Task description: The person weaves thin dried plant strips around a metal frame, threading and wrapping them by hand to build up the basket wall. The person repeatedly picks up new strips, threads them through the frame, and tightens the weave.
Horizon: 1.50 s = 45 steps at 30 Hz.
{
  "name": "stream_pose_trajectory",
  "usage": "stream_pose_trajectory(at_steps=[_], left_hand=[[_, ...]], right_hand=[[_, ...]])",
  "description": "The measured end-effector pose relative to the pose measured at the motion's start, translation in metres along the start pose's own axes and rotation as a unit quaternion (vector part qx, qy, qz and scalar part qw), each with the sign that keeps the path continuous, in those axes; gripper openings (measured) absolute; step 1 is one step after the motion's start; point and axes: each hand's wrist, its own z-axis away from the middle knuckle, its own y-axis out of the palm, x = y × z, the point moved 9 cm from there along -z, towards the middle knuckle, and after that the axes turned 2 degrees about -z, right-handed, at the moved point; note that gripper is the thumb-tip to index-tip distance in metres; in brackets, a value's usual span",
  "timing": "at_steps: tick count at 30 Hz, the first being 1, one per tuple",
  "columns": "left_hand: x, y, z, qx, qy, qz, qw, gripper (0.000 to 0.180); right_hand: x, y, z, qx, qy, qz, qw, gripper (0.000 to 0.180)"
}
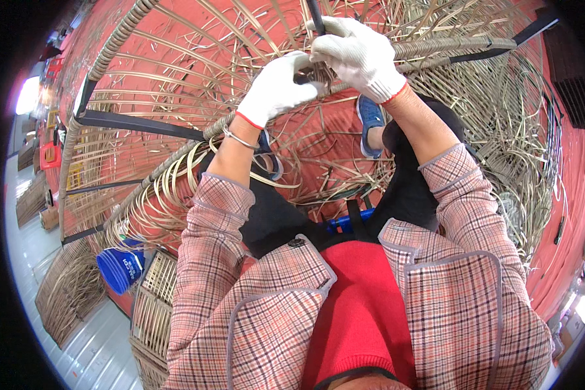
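A large curved frame of dark flat bars (pixel 143 125), strung with pale rattan strips (pixel 175 49), stands in front of me. Both my hands wear white knit gloves and meet at its near rail (pixel 452 47), which is wrapped in rattan. My left hand (pixel 281 90) curls its thumb and fingers around the rail where a dark upright bar (pixel 314 16) comes down. Just right of it, my right hand (pixel 357 57) has its fingers bent and pressed together close to that joint. Whatever lies between the right fingertips is hidden.
Loose strips (pixel 520 130) pile up at the right, and a looped bundle (pixel 175 179) hangs at the left rail. A blue bucket (pixel 119 270) lies left of me beside a slatted woven panel (pixel 155 299). Red sheeting (pixel 312 136) covers the floor; strips litter it around my shoes.
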Motion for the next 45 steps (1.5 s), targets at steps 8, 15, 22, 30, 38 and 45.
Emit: stream_pose_trajectory(at_steps=[8, 15, 22, 30, 38, 45], left_hand=[[-0.018, -0.01, -0.002, -0.173, 0.072, -0.174, 0.967, 0.035], [-0.012, -0.014, -0.005, -0.19, 0.108, -0.183, 0.958, 0.046], [-0.009, -0.01, -0.001, -0.229, 0.06, -0.187, 0.953, 0.046], [-0.007, -0.014, 0.001, -0.237, -0.051, -0.148, 0.959, 0.044], [0.023, -0.01, -0.018, -0.162, -0.121, 0.086, 0.976, 0.035], [0.054, 0.01, -0.031, -0.028, -0.155, 0.331, 0.93, 0.013]], right_hand=[[0.011, -0.021, 0.014, -0.016, -0.031, 0.056, 0.998, 0.019], [0.012, -0.011, 0.01, -0.011, -0.008, 0.06, 0.998, 0.01], [-0.002, 0.0, -0.003, 0.054, 0.058, 0.023, 0.997, 0.009], [0.002, -0.032, -0.014, -0.11, 0.028, 0.037, 0.993, 0.012], [-0.022, -0.025, 0.025, -0.154, 0.181, -0.102, 0.966, 0.015], [-0.045, 0.066, 0.139, -0.112, 0.448, -0.307, 0.832, 0.018]])
